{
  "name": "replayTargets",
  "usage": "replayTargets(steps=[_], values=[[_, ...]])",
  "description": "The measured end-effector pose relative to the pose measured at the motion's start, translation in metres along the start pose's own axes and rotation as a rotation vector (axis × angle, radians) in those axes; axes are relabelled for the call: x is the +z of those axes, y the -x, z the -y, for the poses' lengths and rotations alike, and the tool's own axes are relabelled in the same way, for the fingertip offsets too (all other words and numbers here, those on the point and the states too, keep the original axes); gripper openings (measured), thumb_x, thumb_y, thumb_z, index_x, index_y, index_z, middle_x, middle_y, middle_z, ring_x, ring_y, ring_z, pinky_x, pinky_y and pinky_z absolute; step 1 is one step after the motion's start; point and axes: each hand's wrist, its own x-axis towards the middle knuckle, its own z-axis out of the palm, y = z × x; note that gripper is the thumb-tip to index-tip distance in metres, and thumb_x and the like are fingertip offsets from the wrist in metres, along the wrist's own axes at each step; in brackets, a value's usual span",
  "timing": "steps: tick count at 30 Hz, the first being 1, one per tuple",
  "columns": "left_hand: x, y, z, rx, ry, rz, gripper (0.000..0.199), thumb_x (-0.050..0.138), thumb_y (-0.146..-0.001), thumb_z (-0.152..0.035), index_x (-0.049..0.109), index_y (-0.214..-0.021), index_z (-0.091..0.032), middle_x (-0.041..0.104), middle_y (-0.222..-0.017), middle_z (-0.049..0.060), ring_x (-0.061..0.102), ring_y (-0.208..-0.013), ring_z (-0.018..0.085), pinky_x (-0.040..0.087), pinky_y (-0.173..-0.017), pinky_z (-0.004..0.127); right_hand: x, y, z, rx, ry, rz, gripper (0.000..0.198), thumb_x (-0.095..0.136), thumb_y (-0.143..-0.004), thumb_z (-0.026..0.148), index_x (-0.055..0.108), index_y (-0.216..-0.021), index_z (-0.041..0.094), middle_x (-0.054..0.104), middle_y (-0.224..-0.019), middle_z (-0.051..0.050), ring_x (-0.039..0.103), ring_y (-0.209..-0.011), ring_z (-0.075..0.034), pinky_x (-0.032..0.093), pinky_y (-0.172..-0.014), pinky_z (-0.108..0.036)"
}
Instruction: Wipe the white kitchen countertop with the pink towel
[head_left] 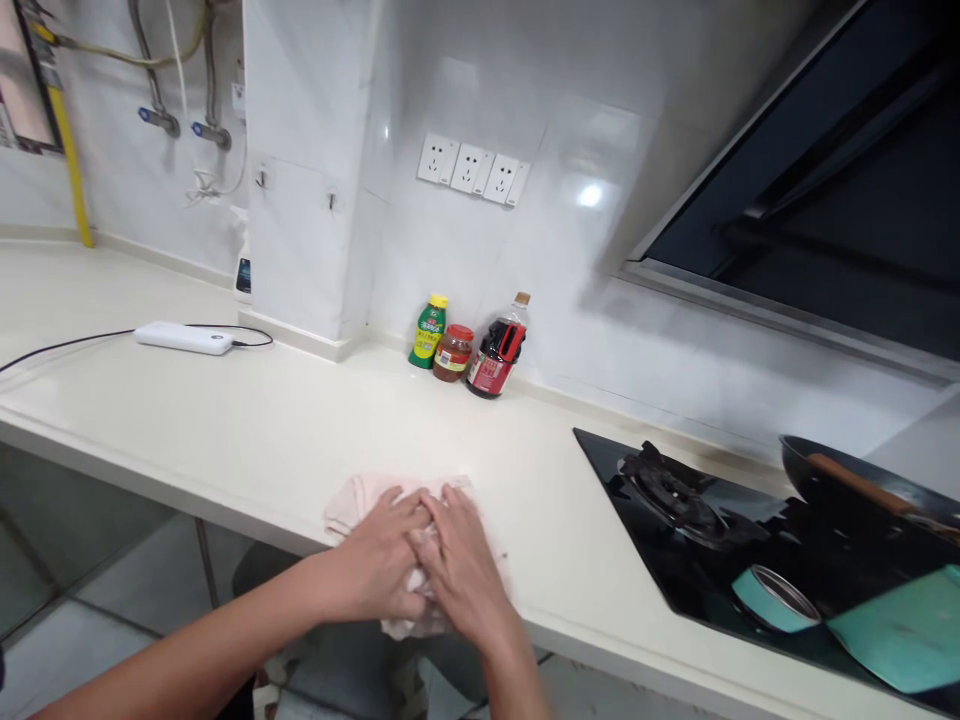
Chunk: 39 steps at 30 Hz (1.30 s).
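A pale pink cloth [360, 500] lies bunched on the white countertop [285, 430] at its front edge, part of it hanging over. My left hand [379, 560] presses on the cloth, fingers curled into it. Right beside it and touching it, my right hand [457, 560] also grips the cloth, its fingertips near the left hand's. Folds of cloth show between and below both hands. What lies under the cloth is hidden.
A green bottle [428, 335], a red-lidded jar [452, 355] and a dark sauce bottle [495, 355] stand by the wall. At right are a gas hob [637, 520], a wok [817, 470] and a turquoise container [776, 598]. A white power bank [184, 338] with a cable lies left.
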Motion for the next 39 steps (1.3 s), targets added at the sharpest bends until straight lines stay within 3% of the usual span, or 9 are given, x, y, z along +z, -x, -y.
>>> replayTargets(steps=[6, 11, 14, 20, 24, 28, 32, 35, 39], values=[[-0.012, 0.061, 0.044, -0.148, -0.116, -0.074, 0.049, 0.071, -0.077, -0.031, 0.06, -0.124, -0.024, 0.06, -0.133, 0.01, 0.048, -0.13, 0.033, 0.03, -0.115, 0.054, 0.022, -0.046, 0.052, -0.137, 0.0, 0.114, 0.053, 0.064, -0.096, 0.048, 0.051, -0.141, 0.023, 0.044, -0.151, -0.011, 0.047, -0.134, -0.033, 0.041, -0.111, -0.061], [-0.016, 0.075, 0.046, -0.137, -0.131, -0.045, 0.05, 0.071, -0.079, -0.029, 0.06, -0.127, -0.03, 0.058, -0.14, 0.01, 0.042, -0.139, 0.037, 0.031, -0.114, 0.059, 0.022, -0.03, 0.053, -0.201, 0.0, 0.16, 0.072, 0.057, -0.096, 0.057, 0.034, -0.155, 0.024, 0.023, -0.166, -0.013, 0.02, -0.152, -0.037, 0.02, -0.123, -0.065], [-0.019, 0.059, 0.025, -0.14, -0.119, 0.035, 0.059, 0.068, -0.081, -0.022, 0.054, -0.137, -0.032, 0.051, -0.151, 0.011, 0.036, -0.146, 0.04, 0.028, -0.115, 0.063, 0.02, -0.014, 0.03, -0.185, 0.018, 0.127, 0.082, 0.051, -0.096, 0.064, 0.025, -0.159, 0.017, 0.018, -0.167, -0.016, 0.009, -0.155, -0.031, 0.016, -0.127, -0.057], [-0.011, 0.001, -0.018, -0.011, 0.04, 0.096, 0.068, 0.07, -0.086, -0.044, 0.045, -0.148, -0.031, 0.043, -0.158, 0.016, 0.035, -0.146, 0.047, 0.028, -0.112, 0.073, 0.009, 0.018, -0.057, -0.082, 0.055, -0.07, 0.081, 0.048, -0.094, 0.069, 0.037, -0.154, 0.015, 0.033, -0.162, -0.016, 0.029, -0.15, -0.031, 0.029, -0.123, -0.059], [-0.005, -0.01, -0.018, 0.13, 0.189, 0.02, 0.074, 0.067, -0.09, -0.051, 0.039, -0.154, -0.026, 0.037, -0.162, 0.018, 0.038, -0.148, 0.036, 0.033, -0.117, 0.057, -0.022, 0.048, -0.125, 0.036, 0.06, -0.128, 0.068, 0.041, -0.096, 0.069, 0.048, -0.148, 0.025, 0.043, -0.158, -0.009, 0.039, -0.146, -0.029, 0.033, -0.121, -0.058], [-0.018, 0.025, 0.015, 0.002, 0.19, -0.126, 0.051, 0.061, -0.096, -0.043, 0.052, -0.144, -0.029, 0.05, -0.155, 0.011, 0.046, -0.143, 0.026, 0.029, -0.121, 0.049, -0.058, 0.078, -0.19, 0.175, 0.081, -0.116, 0.074, 0.032, -0.091, 0.079, 0.056, -0.142, 0.031, 0.046, -0.155, -0.005, 0.038, -0.146, -0.031, 0.024, -0.122, -0.064], [-0.042, 0.075, 0.084, -0.264, 0.059, -0.218, 0.037, 0.053, -0.099, -0.044, 0.065, -0.13, -0.028, 0.063, -0.142, 0.009, 0.055, -0.135, 0.027, 0.034, -0.117, 0.049, -0.073, 0.088, -0.224, 0.281, 0.155, -0.235, 0.081, 0.033, -0.083, 0.087, 0.071, -0.124, 0.029, 0.058, -0.144, -0.009, 0.044, -0.141, -0.038, 0.027, -0.12, -0.067], [-0.055, 0.106, 0.137, -0.46, -0.085, -0.312, 0.042, 0.046, -0.1, -0.05, 0.068, -0.126, -0.026, 0.065, -0.139, 0.011, 0.057, -0.132, 0.03, 0.039, -0.111, 0.051, -0.055, 0.074, -0.207, 0.244, 0.11, -0.205, 0.073, 0.035, -0.088, 0.081, 0.067, -0.131, 0.032, 0.056, -0.146, -0.009, 0.049, -0.138, -0.036, 0.038, -0.117, -0.06], [-0.06, 0.123, 0.171, -0.612, -0.211, -0.385, 0.048, 0.042, -0.099, -0.055, 0.069, -0.124, -0.024, 0.063, -0.141, 0.013, 0.054, -0.135, 0.033, 0.037, -0.111, 0.055, -0.021, 0.031, -0.147, 0.418, 0.18, -0.211, 0.082, 0.038, -0.085, 0.086, 0.049, -0.149, 0.035, 0.039, -0.159, -0.012, 0.033, -0.145, -0.046, 0.033, -0.11, -0.076]])
